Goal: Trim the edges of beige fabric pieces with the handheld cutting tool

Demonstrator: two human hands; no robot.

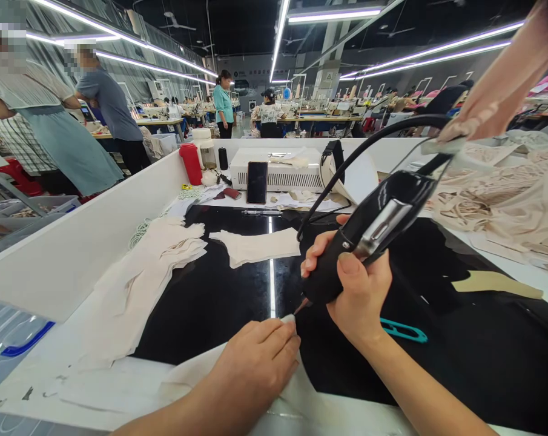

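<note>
- Centre frame, right hand grips a black tool, tip touching cloth pinned flat under left hand.
- Teal snips lie just right; cloth pieces upper centre.
- White wall bounds the left; black tabletop between lies bare.

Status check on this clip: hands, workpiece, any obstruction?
Right hand gripping black corded hand tool, tip at cloth edge. Left hand pressing cream fabric piece flat. Teal snips beside wrist, clear.

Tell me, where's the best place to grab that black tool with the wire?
Probably its thick black body, from the side, as the right hand does on the black tool: the tip points down at the cloth beside the left hand, and the cord leaves the top.
</note>
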